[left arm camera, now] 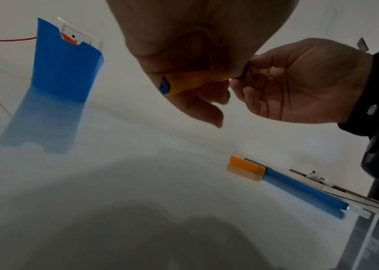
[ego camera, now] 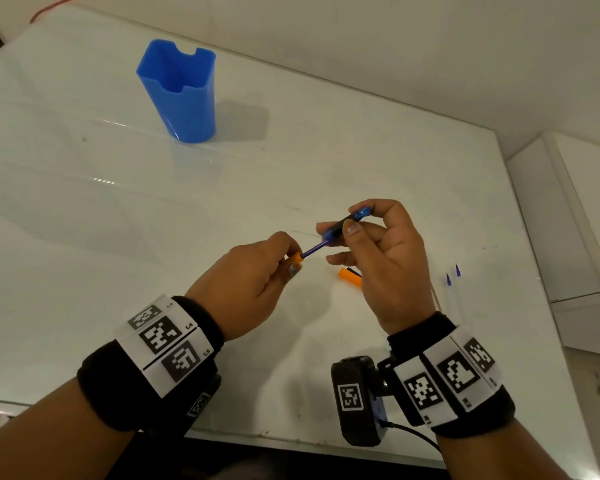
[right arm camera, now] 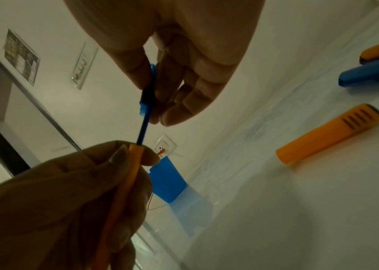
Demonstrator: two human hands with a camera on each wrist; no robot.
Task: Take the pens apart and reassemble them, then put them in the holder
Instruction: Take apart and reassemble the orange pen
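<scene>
My left hand (ego camera: pixel 253 271) pinches the orange barrel (right arm camera: pixel 135 155), right hand (ego camera: pixel 378 244) pinches the blue section (ego camera: pixel 340 225) above the table (ego camera: pixel 84 202); thin refill (ego camera: pixel 314 247) between, light, bendy, so hold the rigid shells. Holder (ego camera: pixel 179 95) well apart.

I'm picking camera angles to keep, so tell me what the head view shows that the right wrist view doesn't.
Only the head view shows both wristbands with their printed markers, the open top of the blue holder, and two clear refills with blue tips lying by the table's right edge.

Only the right wrist view shows a loose orange barrel with dark slots lying on the table, and a blue pen part beyond it.

Both show the left hand gripping an orange barrel while the right hand pinches the blue piece, a thin blue refill spanning between them.
</scene>
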